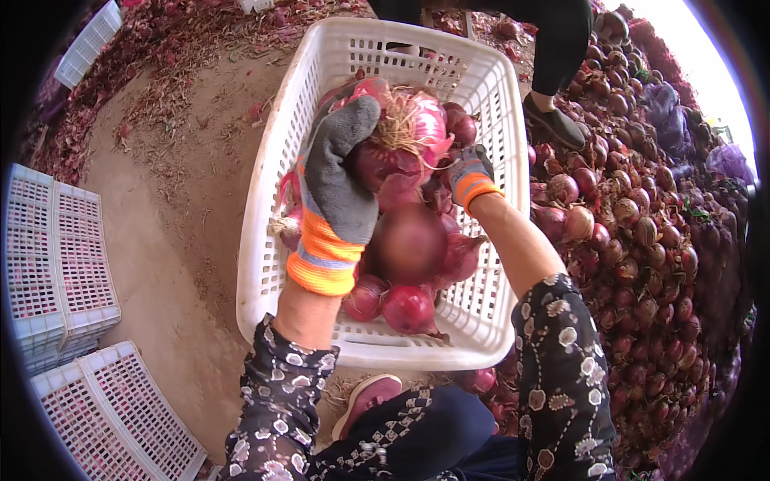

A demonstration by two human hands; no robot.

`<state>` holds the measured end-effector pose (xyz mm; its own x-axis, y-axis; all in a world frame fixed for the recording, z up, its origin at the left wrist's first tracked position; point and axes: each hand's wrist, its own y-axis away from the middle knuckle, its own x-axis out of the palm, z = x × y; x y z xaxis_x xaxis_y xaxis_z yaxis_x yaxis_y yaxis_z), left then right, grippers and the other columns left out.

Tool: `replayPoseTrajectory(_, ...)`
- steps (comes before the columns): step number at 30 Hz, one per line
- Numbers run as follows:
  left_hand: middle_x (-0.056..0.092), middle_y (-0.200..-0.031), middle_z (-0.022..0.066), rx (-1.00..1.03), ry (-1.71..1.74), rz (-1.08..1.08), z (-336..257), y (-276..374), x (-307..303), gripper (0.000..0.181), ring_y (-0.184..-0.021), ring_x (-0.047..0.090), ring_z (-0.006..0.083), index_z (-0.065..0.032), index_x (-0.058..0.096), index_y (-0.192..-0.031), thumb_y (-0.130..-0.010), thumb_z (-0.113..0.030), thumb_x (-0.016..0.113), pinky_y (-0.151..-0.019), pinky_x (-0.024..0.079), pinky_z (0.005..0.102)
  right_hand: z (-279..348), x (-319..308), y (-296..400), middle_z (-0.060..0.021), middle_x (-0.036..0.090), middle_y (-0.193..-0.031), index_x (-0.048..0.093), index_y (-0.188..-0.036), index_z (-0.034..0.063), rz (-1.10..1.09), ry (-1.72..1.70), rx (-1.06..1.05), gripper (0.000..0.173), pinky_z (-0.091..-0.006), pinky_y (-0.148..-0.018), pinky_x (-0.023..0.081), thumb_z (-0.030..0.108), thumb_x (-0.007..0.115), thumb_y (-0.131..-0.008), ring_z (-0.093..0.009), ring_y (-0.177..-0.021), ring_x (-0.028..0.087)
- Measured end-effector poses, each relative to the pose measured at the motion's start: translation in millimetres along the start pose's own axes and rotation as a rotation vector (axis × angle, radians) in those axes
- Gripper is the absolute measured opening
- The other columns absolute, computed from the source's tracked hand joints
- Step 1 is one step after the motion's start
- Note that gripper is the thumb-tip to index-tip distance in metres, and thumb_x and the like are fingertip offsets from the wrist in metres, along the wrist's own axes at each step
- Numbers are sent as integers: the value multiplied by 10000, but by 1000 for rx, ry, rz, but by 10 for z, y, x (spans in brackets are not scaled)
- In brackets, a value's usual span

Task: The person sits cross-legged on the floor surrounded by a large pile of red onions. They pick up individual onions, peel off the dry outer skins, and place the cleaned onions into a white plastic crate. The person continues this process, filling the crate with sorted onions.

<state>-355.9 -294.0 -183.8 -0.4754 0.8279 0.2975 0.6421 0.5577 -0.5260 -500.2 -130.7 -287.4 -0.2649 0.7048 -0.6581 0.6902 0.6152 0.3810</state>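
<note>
A large red onion, its dry roots turned towards me, is gripped in my left hand. That hand wears a grey-coated work glove with an orange cuff, and its fingers are partly hidden behind the onion. My right hand, gloved alike, is low at the right side of the white plastic basket, beside the onions. Its fingers are mostly hidden, so whether it holds anything is unclear. Several more red onions lie in the basket under and around my hands. One dark round onion in the middle looks blurred.
A big heap of red onions spreads along the right. White crates are stacked at the left, with another crate below them. Dry onion skins litter the dirt floor. Another person's leg stands beyond the basket.
</note>
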Motion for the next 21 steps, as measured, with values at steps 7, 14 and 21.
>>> replayPoseTrajectory(7, 605, -1134, 77, -111, 196, 0, 110, 19, 245, 269, -1040, 568, 164, -39, 620, -1075, -832, 31, 527, -917, 449, 295, 62, 1461, -538, -47, 668, -1033, 690, -1034, 168, -131, -493, 301, 263, -412, -814, 486, 264, 542, -839, -267, -980, 617)
replayPoseTrajectory(14, 572, -1182, 64, 87, -258, 40, 202, -36, -237, 378, -1052, 561, 176, -67, 565, -1166, -811, 59, 598, -924, 477, 327, -695, -951, 818, -113, 661, -801, 683, -827, 125, -198, -312, 115, 140, -419, -653, 521, 138, 563, -758, -302, -775, 648)
replayPoseTrajectory(21, 560, -1164, 107, 74, -659, 215, 556, 281, 726, 360, -1156, 502, 267, -61, 591, -1092, -796, -243, 686, -970, 424, 356, -1220, 1442, 3493, -76, 637, -1000, 488, -1268, 89, -490, -1213, 862, 537, -326, -793, 494, 155, 690, -775, -204, -857, 624)
